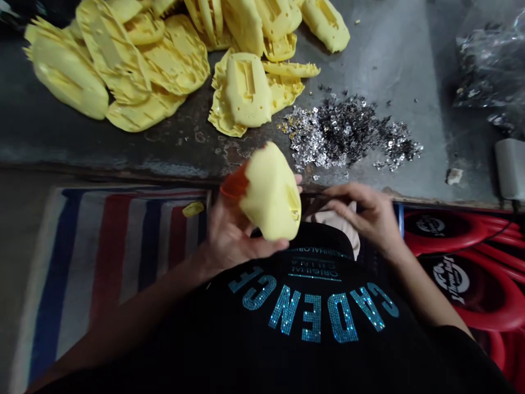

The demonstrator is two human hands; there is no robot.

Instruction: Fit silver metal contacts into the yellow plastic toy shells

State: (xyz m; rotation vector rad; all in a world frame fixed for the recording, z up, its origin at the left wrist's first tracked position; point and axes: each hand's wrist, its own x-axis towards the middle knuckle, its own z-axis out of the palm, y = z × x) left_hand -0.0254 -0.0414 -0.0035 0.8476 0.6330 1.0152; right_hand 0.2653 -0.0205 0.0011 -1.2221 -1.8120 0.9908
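Observation:
My left hand [229,232] grips a pale yellow moulded plastic shell [270,192] from below, with an orange-red plastic piece [235,183] showing at the shell's far left end. My right hand [365,216] is close to the shell's right side. Its fingertips pinch a thin dark object [315,204], partly hidden behind the shell and too shadowed to name. A heap of similar yellow moulded shells with ragged flash [123,60] lies on the grey metal table [394,60], beyond both hands.
A heap of silver and dark metallic flakes [346,131] lies on the table. A clear bag [492,68] sits at the right. Below the table edge are a striped cloth [123,246] with a small yellow scrap [193,208] and red-and-black rings [459,262].

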